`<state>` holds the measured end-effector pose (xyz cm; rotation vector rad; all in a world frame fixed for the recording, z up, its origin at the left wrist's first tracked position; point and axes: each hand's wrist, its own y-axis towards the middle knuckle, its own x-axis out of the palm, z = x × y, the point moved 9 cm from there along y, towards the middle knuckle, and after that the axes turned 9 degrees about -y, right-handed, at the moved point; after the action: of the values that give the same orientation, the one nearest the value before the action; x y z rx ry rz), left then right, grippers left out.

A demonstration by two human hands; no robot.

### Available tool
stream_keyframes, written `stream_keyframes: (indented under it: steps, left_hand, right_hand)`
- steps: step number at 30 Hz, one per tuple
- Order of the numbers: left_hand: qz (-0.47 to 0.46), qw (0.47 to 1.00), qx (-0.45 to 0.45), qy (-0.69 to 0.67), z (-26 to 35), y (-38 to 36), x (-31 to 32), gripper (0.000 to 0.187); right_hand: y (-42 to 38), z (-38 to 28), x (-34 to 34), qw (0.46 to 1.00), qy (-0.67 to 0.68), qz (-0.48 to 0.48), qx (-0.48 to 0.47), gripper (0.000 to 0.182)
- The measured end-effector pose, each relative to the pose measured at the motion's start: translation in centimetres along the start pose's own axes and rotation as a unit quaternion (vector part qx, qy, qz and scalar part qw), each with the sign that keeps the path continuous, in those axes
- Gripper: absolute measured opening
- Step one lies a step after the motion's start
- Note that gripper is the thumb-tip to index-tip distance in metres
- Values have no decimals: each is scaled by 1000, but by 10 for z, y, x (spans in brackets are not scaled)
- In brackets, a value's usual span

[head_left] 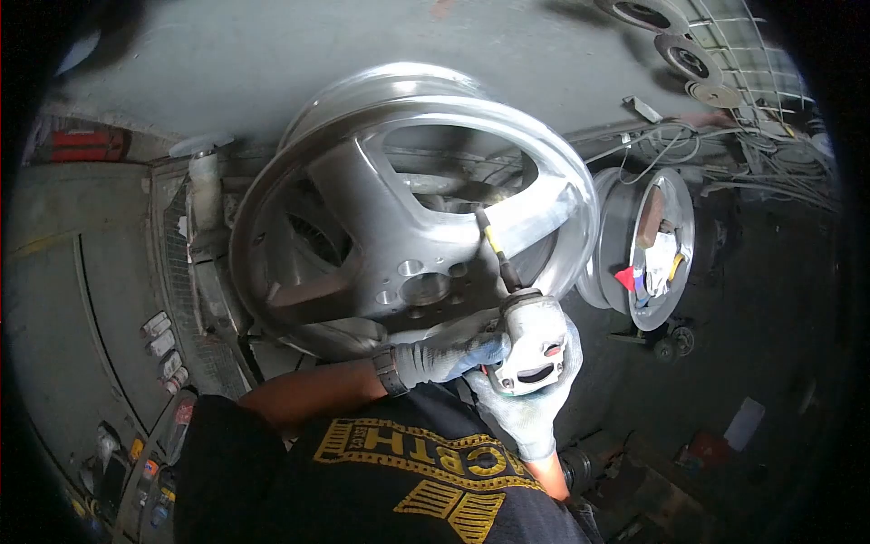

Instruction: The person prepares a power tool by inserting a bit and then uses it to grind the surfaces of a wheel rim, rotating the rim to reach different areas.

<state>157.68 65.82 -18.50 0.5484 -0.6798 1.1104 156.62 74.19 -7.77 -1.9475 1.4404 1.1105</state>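
Note:
A silver alloy wheel (390, 195) stands tilted in front of me, its spokes and hub bore facing my hands. A white-bodied power tool, which looks like a die grinder (533, 331), points up at it; the slim shaft with a yellow band ends at the edge of a spoke near the window opening. My right hand (535, 412), in a pale glove, is wrapped round the tool's body from below and the right. My left hand (449, 358), in a grey glove with a watch at the wrist, grips the tool's left side. Its fingertips are partly hidden.
A second wheel (621, 240) stands to the right, with a brown block (650, 218) and small items in its rim. Cables (671, 145) hang along the wall, and discs (684, 59) sit at the top right. A red case (86, 143) is at the far left.

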Motion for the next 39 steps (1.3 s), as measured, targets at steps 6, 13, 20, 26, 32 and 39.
stream_keyframes:
  steps: [6,13,20,26,32,39]
  left_hand:
    - [23,1000,-5,-16,-22,-27,-19,61]
    - [-18,966,-74,-245,-30,-49,-17,79]
    - [80,940,-151,-297,-23,-61,-10,80]
    - [86,987,-77,-113,20,-52,-17,88]
    - [138,982,-125,-17,-14,-69,-35,72]
    - [65,978,-96,-172,-14,-32,5,71]
  right_hand:
    - [-4,-2,24,995,66,-78,12,115]
    - [14,-24,30,976,192,-100,28,85]
    - [3,-6,36,970,213,-106,43,85]
    - [18,-36,38,970,187,-122,-93,85]
    - [15,-23,29,976,163,-114,-82,83]
    - [13,-4,7,986,153,-31,-58,77]
